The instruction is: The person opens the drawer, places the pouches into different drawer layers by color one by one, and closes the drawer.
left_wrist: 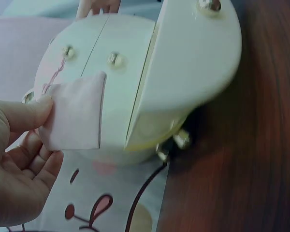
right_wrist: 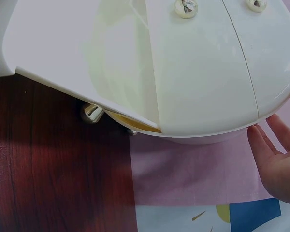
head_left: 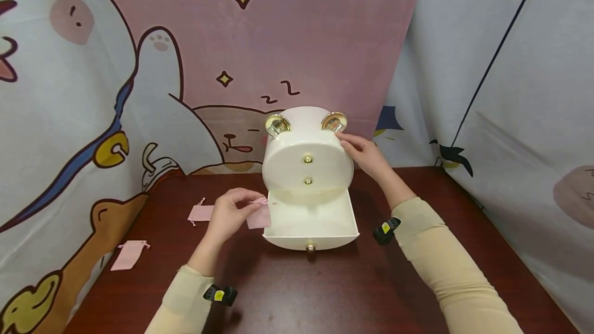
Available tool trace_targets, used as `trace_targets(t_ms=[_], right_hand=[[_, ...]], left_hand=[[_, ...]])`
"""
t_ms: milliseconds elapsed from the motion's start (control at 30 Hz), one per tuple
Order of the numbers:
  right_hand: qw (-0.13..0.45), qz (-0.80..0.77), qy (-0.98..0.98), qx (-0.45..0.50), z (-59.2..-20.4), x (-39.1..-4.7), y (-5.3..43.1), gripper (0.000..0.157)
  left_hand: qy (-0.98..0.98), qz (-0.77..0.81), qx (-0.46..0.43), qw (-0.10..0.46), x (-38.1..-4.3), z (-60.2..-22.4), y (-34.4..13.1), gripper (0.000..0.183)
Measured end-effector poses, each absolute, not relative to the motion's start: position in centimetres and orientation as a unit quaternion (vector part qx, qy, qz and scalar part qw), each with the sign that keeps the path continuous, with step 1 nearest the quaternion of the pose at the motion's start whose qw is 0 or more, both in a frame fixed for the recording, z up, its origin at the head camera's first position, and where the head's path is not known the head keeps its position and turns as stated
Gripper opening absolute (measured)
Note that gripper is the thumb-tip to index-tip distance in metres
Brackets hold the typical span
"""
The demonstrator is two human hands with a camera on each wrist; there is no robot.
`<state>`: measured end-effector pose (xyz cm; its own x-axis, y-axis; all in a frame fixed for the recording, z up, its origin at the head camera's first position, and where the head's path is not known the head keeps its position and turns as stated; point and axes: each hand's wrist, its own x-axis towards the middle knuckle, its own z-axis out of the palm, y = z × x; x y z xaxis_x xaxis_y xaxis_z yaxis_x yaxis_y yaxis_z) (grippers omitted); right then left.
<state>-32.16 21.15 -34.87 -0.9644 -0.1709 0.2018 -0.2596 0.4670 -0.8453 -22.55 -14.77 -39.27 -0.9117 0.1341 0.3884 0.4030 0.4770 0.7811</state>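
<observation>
A white storage box (head_left: 285, 166) with gold ears and round gold knobs stands on the table, its bottom drawer (head_left: 315, 223) pulled out. My left hand (head_left: 229, 215) pinches a small pink drawstring pouch (head_left: 260, 217) by its top, beside the drawer's left wall. In the left wrist view, the pouch (left_wrist: 76, 113) hangs between thumb and fingers, its cord (left_wrist: 55, 75) trailing past the hand. My right hand (head_left: 366, 156) touches the box's upper right side, below the right ear (head_left: 334, 121). The right wrist view shows its relaxed fingers (right_wrist: 280, 130) against the curved edge.
Two more pink pouches lie on the dark red table at left, one (head_left: 201, 213) behind my left hand and one (head_left: 130, 255) near the left edge. A printed cartoon cloth (head_left: 320, 40) hangs behind the box and along both sides.
</observation>
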Motion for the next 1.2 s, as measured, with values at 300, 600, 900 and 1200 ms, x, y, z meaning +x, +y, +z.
trace_targets(t_ms=[300, 600, 900, 1200], right_hand=[[0.046, 0.503, -0.854, 0.127, -34.9, -32.2, 21.2, 0.05], [0.05, 0.502, -0.853, 0.135, -34.9, -32.2, 21.1, 0.05], [0.053, 0.502, -0.854, 0.131, -35.0, -32.2, 21.1, 0.049], [0.054, 0.496, -0.854, 0.149, -34.8, -32.2, 21.2, 0.045]], left_hand=[[-0.835, -0.487, -0.198, 0.164, -23.3, -39.7, -10.9, 0.014], [-0.818, -0.509, -0.223, 0.148, -23.9, -40.3, -7.3, 0.012], [-0.82, -0.509, -0.225, 0.135, -24.0, -41.5, -4.2, 0.008], [-0.839, -0.465, -0.235, 0.158, -23.9, -42.1, -1.6, 0.009]])
